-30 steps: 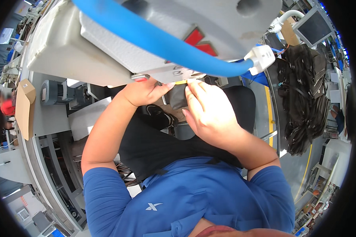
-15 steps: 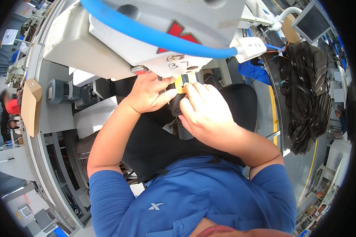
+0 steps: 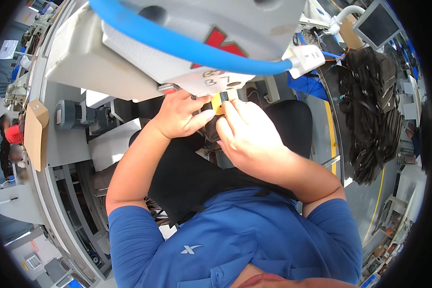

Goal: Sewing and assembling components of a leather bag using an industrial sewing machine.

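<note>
Under the head of a grey-white machine (image 3: pixel 264 33) with a blue hose (image 3: pixel 168 45), a small yellow piece (image 3: pixel 217 102) with a dark strip lies over dark fabric (image 3: pixel 210 128). My left hand (image 3: pixel 182 115) is at its left with fingers curled and thumb on the fabric's edge; its fingertips are partly hidden by the machine. My right hand (image 3: pixel 247 134) is closed at the right, fingertips gripping the yellow piece and the fabric just below it.
A large pile of dark fabric (image 3: pixel 369 110) lies right, below a monitor (image 3: pixel 378 22). A cardboard piece (image 3: pixel 36 132) stands left, with a co-worker in red (image 3: pixel 13 134) beyond. A motor (image 3: pixel 68 114) sits lower left of the machine.
Since one second ago, both hands have shifted slightly and more of the yellow piece shows. The machine head appears higher and further left in view. Little differs from half a second ago.
</note>
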Available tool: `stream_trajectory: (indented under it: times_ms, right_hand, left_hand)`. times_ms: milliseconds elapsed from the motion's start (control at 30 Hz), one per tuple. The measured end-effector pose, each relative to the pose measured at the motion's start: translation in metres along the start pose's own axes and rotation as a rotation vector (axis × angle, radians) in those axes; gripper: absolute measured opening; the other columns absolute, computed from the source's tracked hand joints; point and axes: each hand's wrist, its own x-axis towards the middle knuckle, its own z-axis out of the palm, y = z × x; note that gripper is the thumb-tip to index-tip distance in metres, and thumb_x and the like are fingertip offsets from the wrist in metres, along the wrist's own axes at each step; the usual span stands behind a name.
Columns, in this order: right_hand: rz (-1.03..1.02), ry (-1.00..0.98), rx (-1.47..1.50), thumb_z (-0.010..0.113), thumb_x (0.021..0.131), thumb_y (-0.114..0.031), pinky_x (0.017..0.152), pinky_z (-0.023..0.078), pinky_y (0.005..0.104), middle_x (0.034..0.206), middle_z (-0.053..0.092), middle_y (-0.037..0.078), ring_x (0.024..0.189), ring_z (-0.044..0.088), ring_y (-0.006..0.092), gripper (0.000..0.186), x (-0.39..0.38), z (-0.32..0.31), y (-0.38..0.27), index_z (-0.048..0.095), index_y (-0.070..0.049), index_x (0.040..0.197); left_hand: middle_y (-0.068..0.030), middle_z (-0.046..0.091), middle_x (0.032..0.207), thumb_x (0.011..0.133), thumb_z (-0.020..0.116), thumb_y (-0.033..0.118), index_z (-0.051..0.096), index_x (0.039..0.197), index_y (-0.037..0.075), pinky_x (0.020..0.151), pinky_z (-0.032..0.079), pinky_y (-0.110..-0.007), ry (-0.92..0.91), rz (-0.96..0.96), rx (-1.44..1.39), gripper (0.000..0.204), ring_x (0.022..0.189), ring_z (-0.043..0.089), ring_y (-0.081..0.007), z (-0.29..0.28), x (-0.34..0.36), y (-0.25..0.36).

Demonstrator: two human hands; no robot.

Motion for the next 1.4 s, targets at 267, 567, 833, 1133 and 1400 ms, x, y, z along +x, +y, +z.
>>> stream_trajectory:
  times_ms: [267,567,833,1133,1400]
  right_hand:
    - [0.019,0.015,0.009,0.064,0.084,-0.018,0.087,0.049,0.0387,0.105,0.064,0.026,0.1,0.062,0.0335,0.028,-0.001,0.003,-0.004,0.066,0.006,0.099]
    - [0.015,0.087,-0.093,0.064,0.08,-0.018,0.085,0.049,0.039,0.102,0.064,0.025,0.099,0.063,0.033,0.027,-0.004,0.012,-0.002,0.065,0.005,0.095]
    - [0.083,0.133,0.062,0.064,0.078,-0.015,0.086,0.048,0.0388,0.106,0.064,0.025,0.102,0.062,0.0329,0.024,-0.009,0.013,0.002,0.063,0.004,0.092]
    - [0.255,0.14,0.244,0.079,0.077,-0.021,0.097,0.046,0.0442,0.126,0.062,0.025,0.116,0.059,0.0361,0.056,-0.027,0.007,0.014,0.061,0.008,0.122]
    - [0.243,0.11,0.194,0.079,0.076,-0.02,0.098,0.046,0.0434,0.13,0.06,0.024,0.118,0.058,0.036,0.056,-0.025,0.013,0.015,0.061,0.007,0.122]
  left_hand:
    - [-0.0222,0.061,0.134,0.083,0.076,0.024,0.068,0.124,0.003,0.108,0.041,-0.049,-0.075,-0.013,-0.094,0.047,0.124,0.056,-0.0411,0.002,-0.015,-0.008]
    - [-0.0244,0.062,0.133,0.086,0.074,0.029,0.069,0.122,0.001,0.11,0.04,-0.049,-0.12,-0.001,-0.354,0.045,0.124,0.058,-0.0413,-0.002,0.009,0.004]
    - [-0.0214,0.062,0.134,0.086,0.077,0.041,0.068,0.126,0.001,0.111,0.04,-0.046,-0.185,-0.169,-0.616,0.057,0.126,0.058,-0.0376,-0.001,0.015,0.003]
    - [-0.0105,0.06,0.134,0.075,0.087,0.029,0.059,0.134,0.003,0.108,0.041,-0.04,-0.36,-0.385,-0.428,0.07,0.125,0.053,-0.0256,-0.009,0.017,-0.014]
    - [-0.0089,0.06,0.131,0.073,0.087,0.023,0.06,0.131,0.003,0.106,0.043,-0.039,-0.32,-0.209,-0.673,0.068,0.122,0.053,-0.0233,-0.007,0.028,-0.016]
